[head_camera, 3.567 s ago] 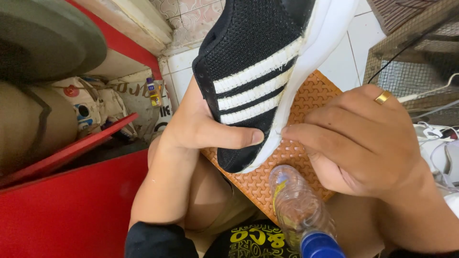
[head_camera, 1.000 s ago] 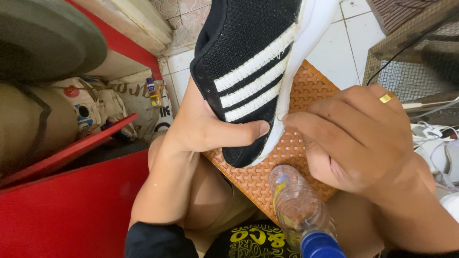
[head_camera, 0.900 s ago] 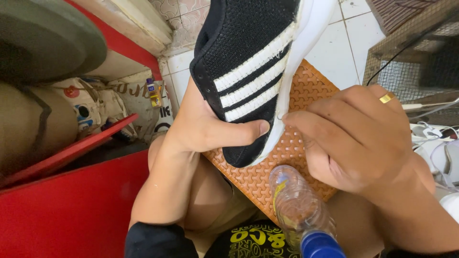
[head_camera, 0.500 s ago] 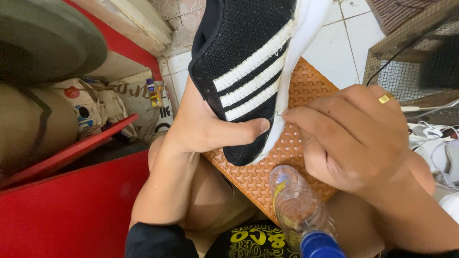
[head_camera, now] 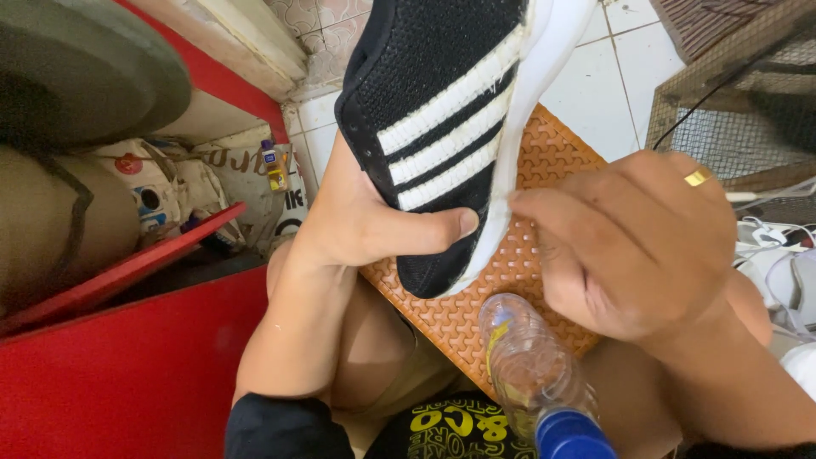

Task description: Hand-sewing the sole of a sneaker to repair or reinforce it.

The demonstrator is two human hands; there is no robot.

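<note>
A black knit sneaker (head_camera: 442, 93) with three white stripes and a white sole is held up in front of me. My left hand (head_camera: 365, 225) grips it from the side, thumb pressed across the upper below the stripes. My right hand (head_camera: 633, 242), with a gold ring, has its fingers bunched against the white sole edge; whether they pinch anything is hidden. An orange perforated rubber mat (head_camera: 501, 280) lies on my lap beneath the shoe. A clear plastic bottle (head_camera: 527, 365) with a blue cap rests against the mat near my body.
A red cabinet side (head_camera: 127, 374) and red shelf edge stand at the left, with bags and a small bottle (head_camera: 274, 166) behind. White floor tiles (head_camera: 612, 76) lie beyond. A wire mesh crate (head_camera: 739, 93) and white shoes (head_camera: 782, 272) sit at the right.
The sneaker has shifted slightly left and up in my left hand. My right hand's fingers stay at the sole edge, moving only a little.
</note>
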